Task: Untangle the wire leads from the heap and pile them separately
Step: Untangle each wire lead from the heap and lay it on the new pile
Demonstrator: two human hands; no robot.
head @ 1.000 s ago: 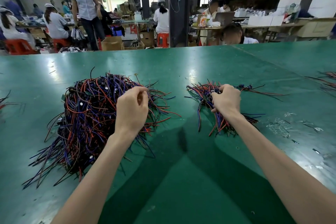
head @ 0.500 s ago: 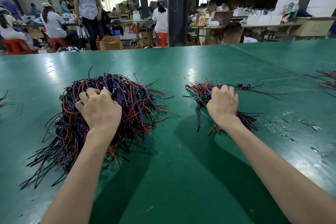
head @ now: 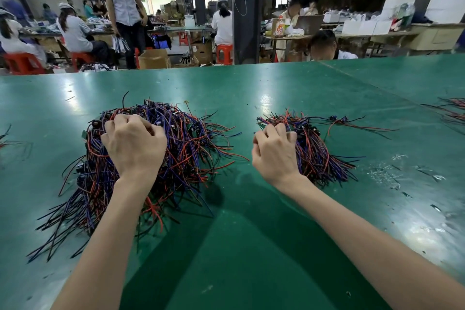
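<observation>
A big tangled heap of red, blue and black wire leads (head: 191, 143) lies on the green table (head: 251, 246), left of centre. My left hand (head: 133, 143) sits on top of the heap with its fingers curled into the wires, gripping a bunch. A smaller, sorted pile of leads (head: 319, 156) lies to the right. My right hand (head: 274, 151) hovers at that pile's left edge with its fingers curled into a fist; no wire shows inside it. One loose lead (head: 352, 124) trails off the pile's far right.
More wire leads lie at the table's right edge (head: 453, 108) and a few at the left edge (head: 5, 138). Small clear plastic scraps (head: 387, 173) litter the table on the right. Beyond the far edge people sit and stand at other benches.
My left hand moved left onto the top of the heap and dug its fingers in. My right hand slid back off the small pile, leftward and toward me.
</observation>
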